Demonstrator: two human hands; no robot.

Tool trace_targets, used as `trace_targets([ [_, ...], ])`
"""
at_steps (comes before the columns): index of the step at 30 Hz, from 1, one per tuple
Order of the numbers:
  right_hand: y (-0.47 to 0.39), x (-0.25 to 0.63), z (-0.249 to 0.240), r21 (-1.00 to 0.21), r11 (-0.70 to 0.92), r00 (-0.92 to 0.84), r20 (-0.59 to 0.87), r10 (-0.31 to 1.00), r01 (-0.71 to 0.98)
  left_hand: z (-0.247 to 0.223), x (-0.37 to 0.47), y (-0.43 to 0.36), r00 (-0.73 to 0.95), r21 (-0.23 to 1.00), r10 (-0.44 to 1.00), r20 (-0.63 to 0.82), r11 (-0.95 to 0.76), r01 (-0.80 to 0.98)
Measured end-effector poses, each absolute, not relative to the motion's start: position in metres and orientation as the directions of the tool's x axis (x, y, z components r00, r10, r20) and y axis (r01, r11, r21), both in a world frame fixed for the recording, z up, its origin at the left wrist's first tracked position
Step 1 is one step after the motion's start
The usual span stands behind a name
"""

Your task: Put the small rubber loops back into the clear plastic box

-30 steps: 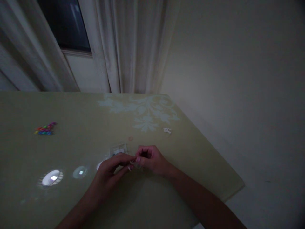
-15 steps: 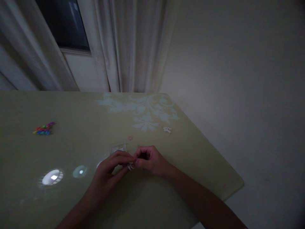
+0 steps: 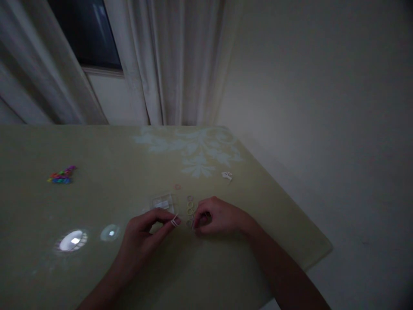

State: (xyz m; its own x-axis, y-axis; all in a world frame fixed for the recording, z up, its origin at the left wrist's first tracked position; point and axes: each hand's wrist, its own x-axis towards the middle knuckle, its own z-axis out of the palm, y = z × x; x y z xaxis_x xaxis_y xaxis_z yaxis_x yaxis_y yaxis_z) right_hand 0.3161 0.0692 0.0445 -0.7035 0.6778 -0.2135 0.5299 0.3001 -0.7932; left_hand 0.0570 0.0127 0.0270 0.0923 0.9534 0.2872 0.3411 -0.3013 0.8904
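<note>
A pale wall (image 3: 306, 112) fills the right side, and a greenish desk (image 3: 106, 150) with an angled right edge spreads across the lower view. Behind the desk hang light, pleated curtains (image 3: 174, 64), with a dark window (image 3: 85, 36) showing between them at upper left. A whitish leaf-and-scroll pattern (image 3: 198, 165) decorates the desk's far right part.

Both hands are over the near middle of the desk, a little apart. The right hand (image 3: 219, 216) is curled, thumb and fingertips drawn together beside some small rings; I cannot tell whether it grips one. The left hand (image 3: 140, 232) has its thumb and forefinger brought together, grasping thin white bands (image 3: 174, 221) at the tips; whether these loop around a finger is unclear.

Just beyond the left hand lies a clear compartmented box (image 3: 171, 199), partly hidden by the fingers. Well to the left sits a multicoloured pile (image 3: 62, 175) of tiny pieces, too blurred to identify. A small white cluster (image 3: 227, 175) lies beyond the right hand. Between the hands, the small rings (image 3: 190, 206), some yellowish, run in a short column, and a single pinkish ring (image 3: 177, 187) lies near the box's far side.
</note>
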Motion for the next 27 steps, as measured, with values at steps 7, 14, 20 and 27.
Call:
trace_targets([
  [7,0.061,0.309,0.046,-0.602,0.495,-0.723,-0.211,0.658,0.627,0.025,0.054,0.015,0.1,0.895,0.945,0.311,-0.327,0.302],
  [14,0.064,0.312,0.042,-0.749,0.426,-0.687,-0.054,0.725,0.508,0.028,0.057,0.012,0.084,0.922,0.961,0.264,-0.277,0.27],
  [20,0.067,0.31,0.042,-0.931,0.234,-0.628,0.006,0.778,0.281,0.028,0.061,0.011,0.148,0.943,0.964,0.22,-0.25,0.222],
  [27,0.064,0.301,0.036,-0.992,-0.009,-0.586,-0.079,0.806,0.122,0.029,0.064,0.009,0.196,0.933,0.966,0.166,-0.218,0.286],
])
